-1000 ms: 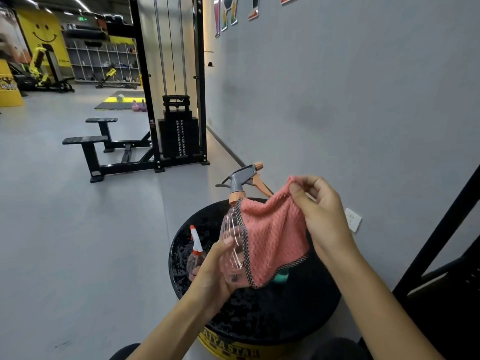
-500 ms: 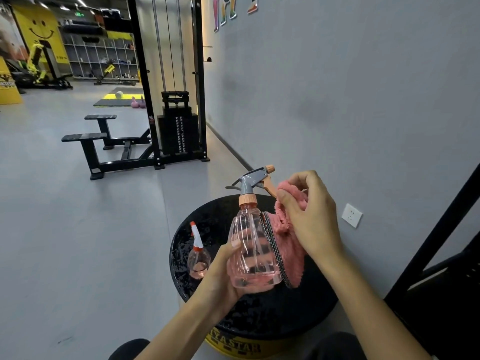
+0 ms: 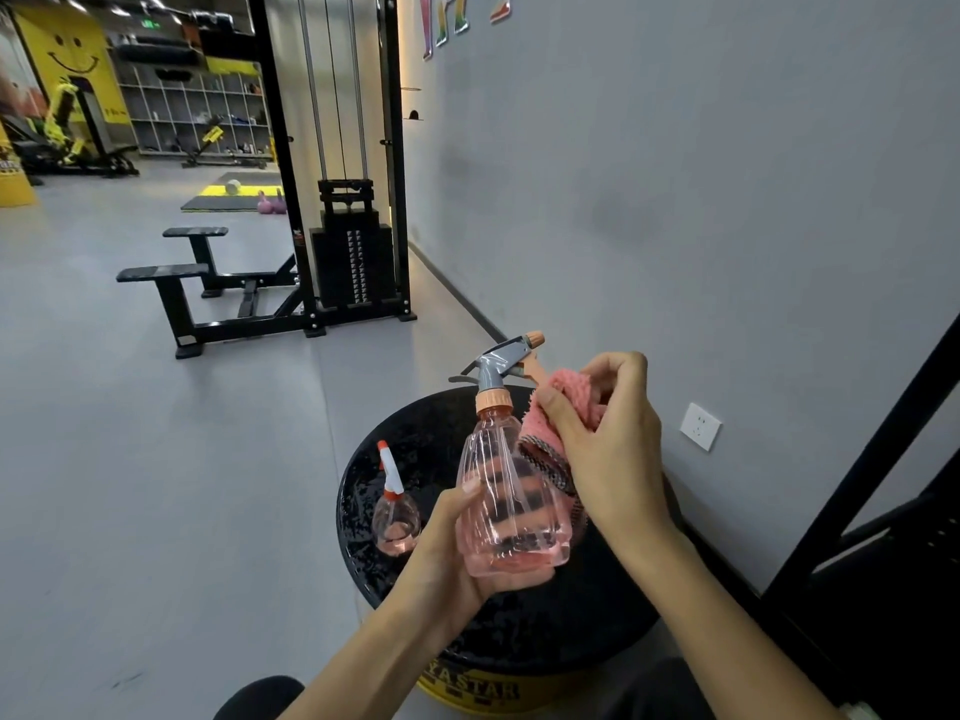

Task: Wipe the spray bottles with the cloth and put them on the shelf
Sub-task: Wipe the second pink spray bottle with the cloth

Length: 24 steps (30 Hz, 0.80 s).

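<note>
Above drum top (image 3: 582,615), centre: left hand (image 3: 447,553) wraps spray bottle (image 3: 511,504) belly; right hand (image 3: 610,454) clutches bunched cloth (image 3: 571,400) against its shoulder. Thin plastic, likely light, slippery; grip low, firm

A round black worktop (image 3: 571,615) with a speckled sheen sits on a yellow base lettered "YASTAR" (image 3: 483,691). It stands beside a grey wall (image 3: 675,174) that carries a white socket (image 3: 700,426). Across the grey floor (image 3: 130,459) stands a black cable machine, its weight stack (image 3: 353,262) behind two padded benches (image 3: 161,275). Farther off lie a yellow-edged mat (image 3: 228,192), a pale ball (image 3: 233,187) and what look like purple kettlebells (image 3: 270,202).
</note>
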Each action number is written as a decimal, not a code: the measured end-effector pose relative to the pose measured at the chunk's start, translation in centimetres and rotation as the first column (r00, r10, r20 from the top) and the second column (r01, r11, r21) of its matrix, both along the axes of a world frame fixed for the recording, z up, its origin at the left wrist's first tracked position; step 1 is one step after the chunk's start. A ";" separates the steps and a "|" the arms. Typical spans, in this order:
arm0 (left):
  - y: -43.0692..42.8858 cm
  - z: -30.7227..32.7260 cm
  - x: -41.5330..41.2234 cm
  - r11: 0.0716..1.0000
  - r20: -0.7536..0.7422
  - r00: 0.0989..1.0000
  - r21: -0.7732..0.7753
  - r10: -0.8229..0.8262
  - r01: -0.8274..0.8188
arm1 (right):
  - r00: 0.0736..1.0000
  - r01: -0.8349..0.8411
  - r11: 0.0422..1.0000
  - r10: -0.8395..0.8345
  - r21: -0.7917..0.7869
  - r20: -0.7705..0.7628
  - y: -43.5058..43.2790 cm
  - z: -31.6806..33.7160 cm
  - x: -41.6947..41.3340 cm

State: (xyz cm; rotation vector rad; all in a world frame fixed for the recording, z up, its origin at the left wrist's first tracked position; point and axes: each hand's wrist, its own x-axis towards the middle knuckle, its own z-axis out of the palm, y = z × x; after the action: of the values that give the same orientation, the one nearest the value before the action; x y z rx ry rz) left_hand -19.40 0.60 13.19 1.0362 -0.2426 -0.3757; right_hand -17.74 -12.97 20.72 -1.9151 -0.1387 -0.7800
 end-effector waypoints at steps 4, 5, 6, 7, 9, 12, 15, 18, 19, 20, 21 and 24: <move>0.1 0.0 -0.1 1.000 -0.015 1.000 -0.015 0.020 -0.020 | 0.999 -0.042 0.997 0.040 0.068 0.034 0.2 -1.6 -0.3; 0.1 0.0 -0.1 1.000 -0.019 1.000 -0.017 0.022 -0.022 | 0.998 -0.058 0.995 0.055 0.082 0.035 0.2 -1.9 -0.3; 0.2 0.0 -0.1 1.000 -0.022 0.999 -0.019 0.024 -0.024 | 0.996 -0.083 0.992 0.080 0.096 0.032 0.1 -2.2 -0.4; 0.3 0.0 0.0 0.999 -0.022 0.999 -0.020 0.025 -0.026 | 0.993 -0.117 0.987 0.115 0.114 0.023 0.0 -2.5 -0.4; 0.5 0.0 0.1 0.999 -0.014 1.000 -0.023 0.024 -0.025 | 0.985 -0.171 0.977 0.171 0.128 0.008 -0.4 -3.0 -0.5; 0.7 0.1 0.1 0.999 0.000 1.000 -0.020 0.026 -0.026 | 0.980 -0.201 0.973 0.201 0.110 0.009 -0.9 -3.3 -0.6; 0.7 0.3 0.2 0.999 -0.006 0.999 0.003 0.039 -0.039 | 0.973 -0.225 0.957 0.230 0.181 -0.005 -1.3 -2.7 -0.5; 0.7 0.4 0.2 0.999 -0.030 0.998 0.010 0.052 -0.052 | 0.982 -0.184 0.951 0.190 0.247 -0.003 -2.2 -1.1 -0.2; 0.7 0.5 0.2 0.999 -0.030 0.998 0.009 0.052 -0.052 | 0.981 -0.191 0.947 0.196 0.258 0.004 -2.6 -0.4 -0.2; 0.7 0.6 0.2 0.999 -0.029 0.998 0.006 0.051 -0.051 | 0.976 -0.212 0.942 0.217 0.261 0.008 -3.0 0.4 -0.2; 0.7 0.6 0.2 0.999 -0.031 0.998 0.000 0.048 -0.048 | 0.968 -0.244 0.934 0.251 0.261 0.009 -3.3 1.2 -0.3; 0.6 0.7 0.3 0.999 -0.046 0.998 -0.011 0.044 -0.044 | 0.924 -0.373 0.878 0.382 0.301 0.030 -4.0 3.5 -0.4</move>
State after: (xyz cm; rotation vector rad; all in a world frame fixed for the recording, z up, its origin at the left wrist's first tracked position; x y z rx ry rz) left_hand -19.13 1.22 13.92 1.0188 -0.1810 -0.3573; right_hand -18.16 -16.97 24.22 -1.5416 -0.3449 -0.4742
